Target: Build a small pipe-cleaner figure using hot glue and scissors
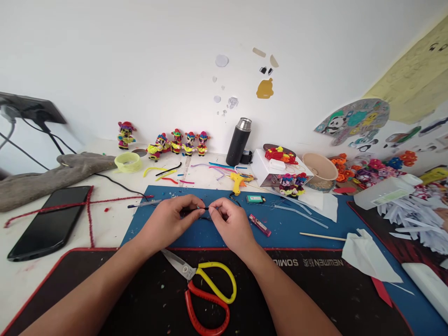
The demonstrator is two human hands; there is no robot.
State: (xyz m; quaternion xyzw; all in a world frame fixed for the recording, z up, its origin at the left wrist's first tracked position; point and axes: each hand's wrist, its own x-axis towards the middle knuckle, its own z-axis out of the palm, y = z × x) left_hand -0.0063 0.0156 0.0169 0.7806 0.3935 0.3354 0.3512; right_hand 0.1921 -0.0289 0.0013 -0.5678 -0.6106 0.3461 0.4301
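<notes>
Over the blue mat [140, 235], my left hand [168, 221] pinches one end of a short, thin black pipe cleaner [206, 208] between thumb and fingers. The fingertips of my right hand [233, 226] are closed on its other end, nearly meeting the left ones. Most of the piece is hidden by the fingers. Just below the hands lie scissors [185, 269] with one yellow and one red handle, on the black mat [147, 294]. Right of my right hand are a pink lighter [260, 225] and a green-and-white box [255, 199].
A yellow glue gun [240, 181], a black flask [239, 142] and pipe cleaner pieces [170, 171] lie or stand behind the mat. Several small figures [189, 143] line the wall. At left are a phone [52, 221] under red stems and a tape roll [128, 162]; at right, a tissue [371, 256].
</notes>
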